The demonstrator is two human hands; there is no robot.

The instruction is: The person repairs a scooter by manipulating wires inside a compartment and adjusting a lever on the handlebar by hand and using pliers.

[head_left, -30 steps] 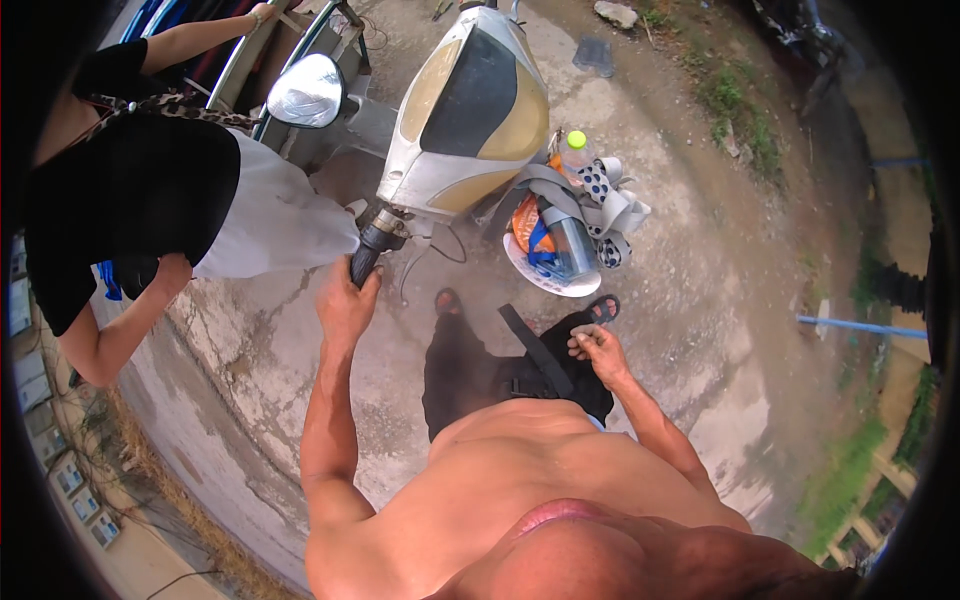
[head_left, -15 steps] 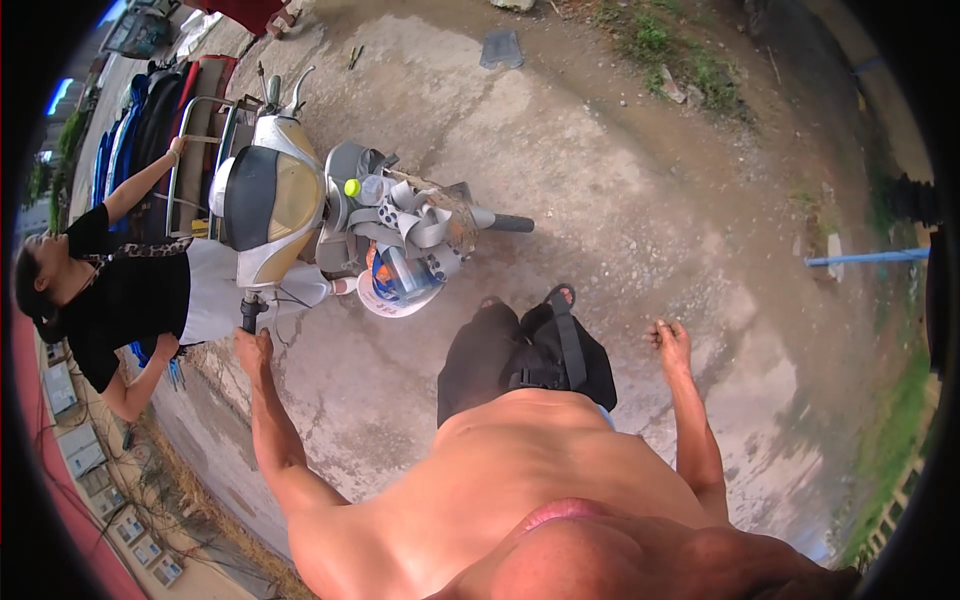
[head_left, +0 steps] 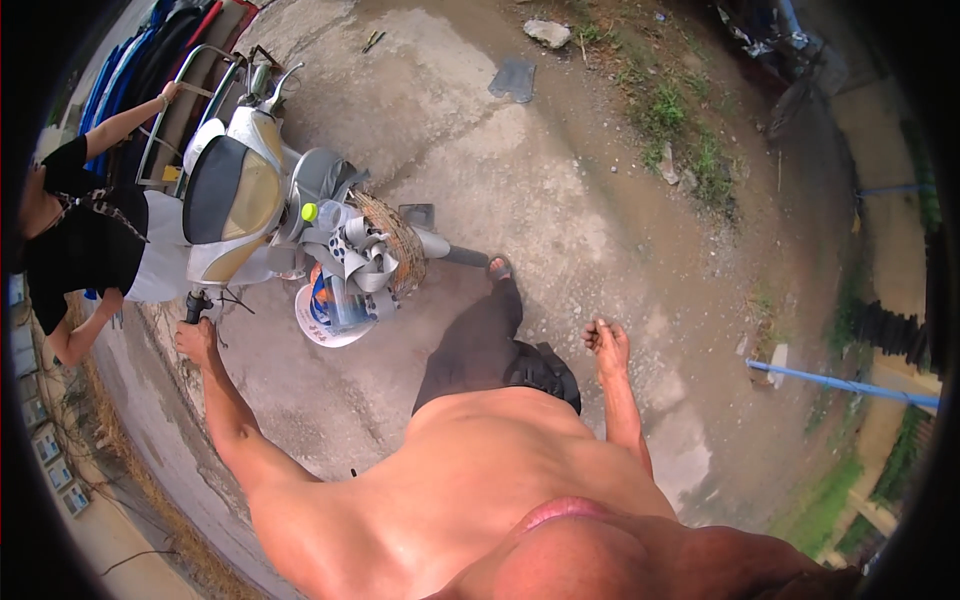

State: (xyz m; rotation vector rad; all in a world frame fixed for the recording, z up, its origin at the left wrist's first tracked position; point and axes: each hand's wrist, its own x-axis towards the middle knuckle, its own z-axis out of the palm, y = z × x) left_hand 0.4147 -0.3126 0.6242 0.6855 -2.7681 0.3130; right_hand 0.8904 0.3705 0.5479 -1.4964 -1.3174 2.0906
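My left hand [head_left: 197,342] is closed around the black handlebar grip [head_left: 196,305] of a silver and gold scooter [head_left: 235,190], left of me. My right hand [head_left: 607,348] hangs away from the scooter over the ground, its fingers loosely bent and nothing visible in them. Behind the scooter's front panel sit a coil of grey straps [head_left: 350,255], a clear bottle with a yellow-green cap [head_left: 310,212] and a woven basket [head_left: 405,250]. A white rounded container [head_left: 318,332] with a blue-and-orange package and clear plastic sits on the near side.
Beyond the scooter, a person in a black top [head_left: 90,240] grips a metal frame [head_left: 165,120] beside stacked coloured items [head_left: 135,75]. A dark flat piece [head_left: 513,80] and a rock [head_left: 547,34] lie on the ground ahead. A blue pole [head_left: 850,385] reaches in from the right.
The scooter, the other person and my left hand have shifted left in view. My right hand has swung inward with its fingers more curled, and my legs have changed stride.
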